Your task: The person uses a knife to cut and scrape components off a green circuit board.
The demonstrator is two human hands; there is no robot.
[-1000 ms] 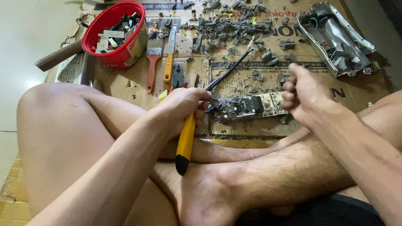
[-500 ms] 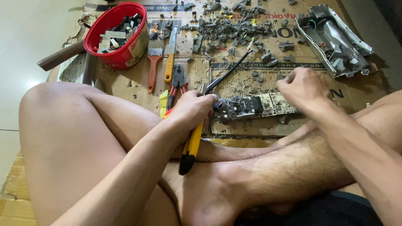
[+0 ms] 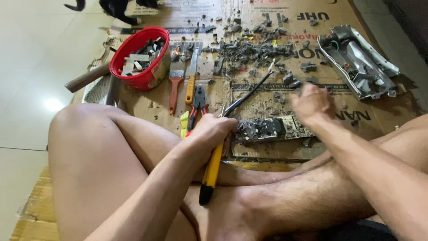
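Left hand (image 3: 213, 134) wrapped tight on yellow-and-black-handled screwdriver (image 3: 210, 172), handle pointing down toward the crossed legs. Its tip sits at the left end of the green stripped circuit board (image 3: 272, 129) on the brown cardboard sheet (image 3: 374, 118). Right hand (image 3: 313, 105) blurred just right of the board, loosely curled; cannot tell whether it holds anything. Thin black rod (image 3: 252, 91) runs up-right above the board. Left of the board: red-handled pliers (image 3: 197, 107), orange-handled brush (image 3: 174, 87); further up-left, red plastic bowl of scrap parts (image 3: 141, 58). Grey debris scattered above the board, dismantled metal chassis (image 3: 359, 62) up-right. Bare cardboard lies right of the board, near the sheet's edge.
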